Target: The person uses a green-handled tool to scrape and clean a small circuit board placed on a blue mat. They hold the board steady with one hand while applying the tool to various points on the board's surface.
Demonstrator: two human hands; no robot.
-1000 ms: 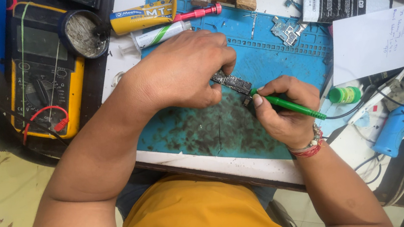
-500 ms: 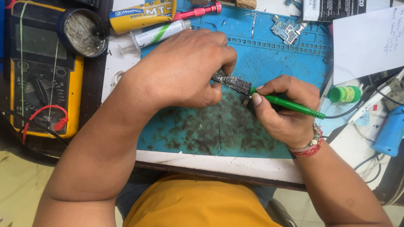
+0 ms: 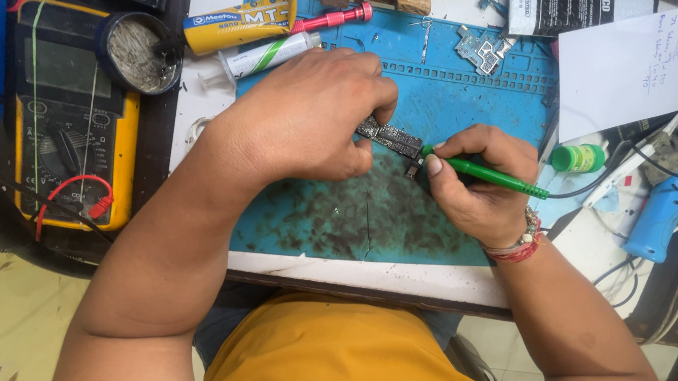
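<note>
Head view: small dark circuit board [image 3: 390, 136], studded with tiny components.

A small dark circuit board [image 3: 390, 136] lies slanted over the blue mat [image 3: 464, 102], its upper-left end hidden under fingers. A slim green tool [image 3: 495, 177] slants down to the right, its tip touching the board's lower-right end.

Left hand [image 3: 306, 118] curled palm-down, right hand [image 3: 481, 188] closed in a pen-like grip.
</note>
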